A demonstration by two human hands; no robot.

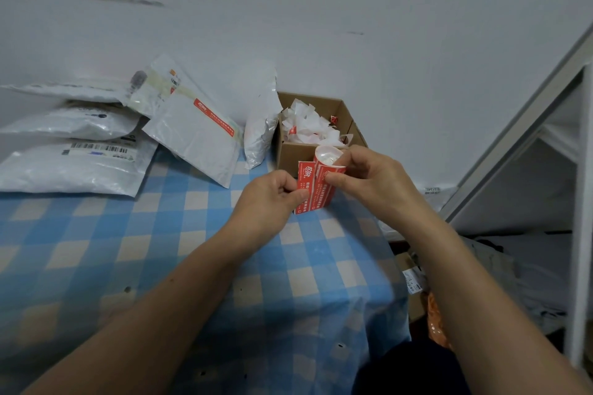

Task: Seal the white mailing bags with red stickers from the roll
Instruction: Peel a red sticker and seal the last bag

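My right hand [369,179] grips the roll of red stickers [325,167] above the far edge of the checked table. My left hand [272,199] pinches the loose red sticker [303,178] at the roll's left side, thumb and fingers curled on it. Several white mailing bags lie at the back left. One bag [195,138] with a red sticker across it leans on the stack [70,167]. Another white bag [261,125] stands against the wall beside the box.
A cardboard box [296,154] holding crumpled white backing scraps stands behind my hands at the wall. The blue checked tablecloth [160,266] covers the table. A white metal frame [580,234] rises on the right, with boxes on the floor below.
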